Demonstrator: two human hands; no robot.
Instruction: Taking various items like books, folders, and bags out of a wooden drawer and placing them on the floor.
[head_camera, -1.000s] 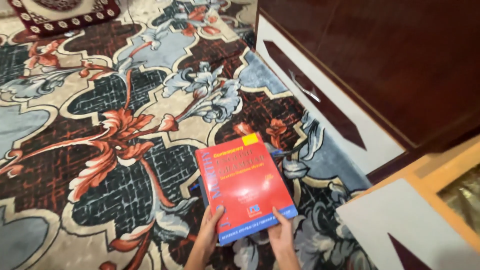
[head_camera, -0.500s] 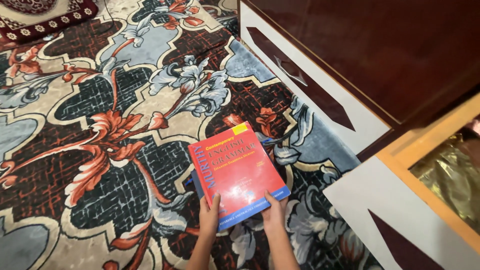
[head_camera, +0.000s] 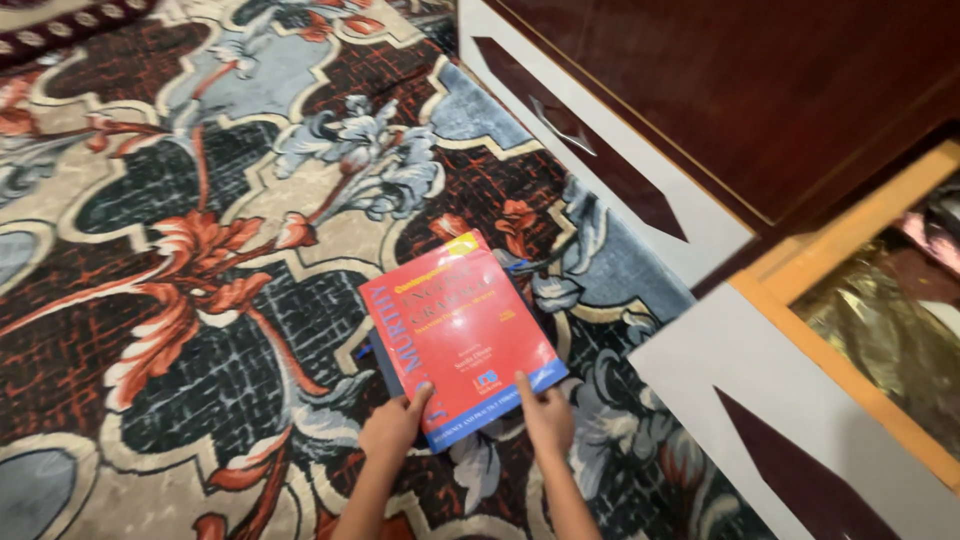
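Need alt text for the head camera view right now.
Both hands, left hand and right hand, hold the near edge of a red book over a flowered carpet. An open drawer stands to the right.

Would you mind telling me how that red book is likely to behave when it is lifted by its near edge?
The red book looks like a thin softcover, so held only at its near edge by the left hand and right hand it may well sag. Its glossy cover could be a little slippery. It lies flat on the patterned carpet, so rolling seems unlikely.
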